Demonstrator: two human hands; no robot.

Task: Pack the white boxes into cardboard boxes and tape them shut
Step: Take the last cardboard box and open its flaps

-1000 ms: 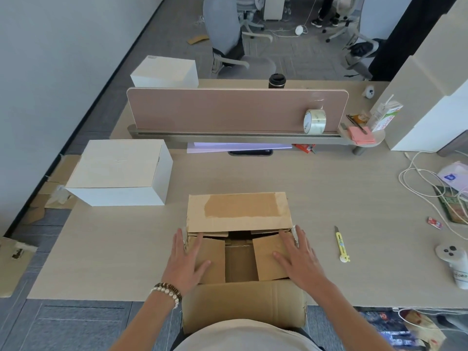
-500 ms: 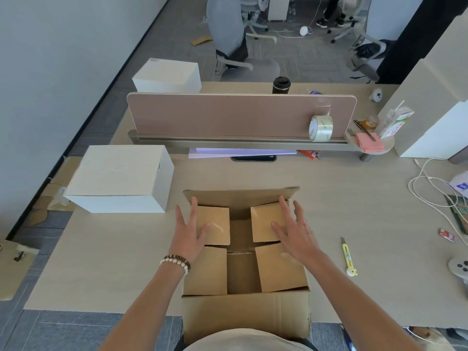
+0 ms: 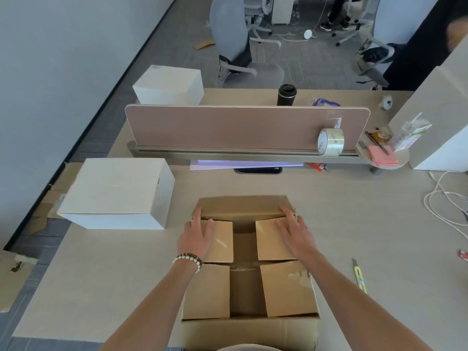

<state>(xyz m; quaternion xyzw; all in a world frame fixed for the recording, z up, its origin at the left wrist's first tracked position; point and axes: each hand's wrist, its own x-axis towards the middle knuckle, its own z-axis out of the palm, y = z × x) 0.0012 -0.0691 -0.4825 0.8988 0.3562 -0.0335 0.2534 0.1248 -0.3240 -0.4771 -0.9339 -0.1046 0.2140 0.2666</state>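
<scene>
Head view is showing me both hands lying flat on the cardboard box [image 3: 249, 269] at the near edge of the desk [image 3: 342, 211]. My left hand [image 3: 196, 238] is pressing a small flap with fingers spread, its fingertips reaching the far flap just beyond. My right hand [image 3: 295, 235] is doing the same on the opposite flap; neither grip is pinching anything.

I am judging the risk to be spring-back: once the hands lift, these flaps could pop up (nothing is taping them), and the tape roll [image 3: 330, 142] is sitting well beyond the right hand on the divider rail.

Through the gap between the flaps I am seeing only brown cardboard; whether anything is inside I cannot tell. One white box [image 3: 114, 192] is waiting on the desk left of the left hand.
</scene>
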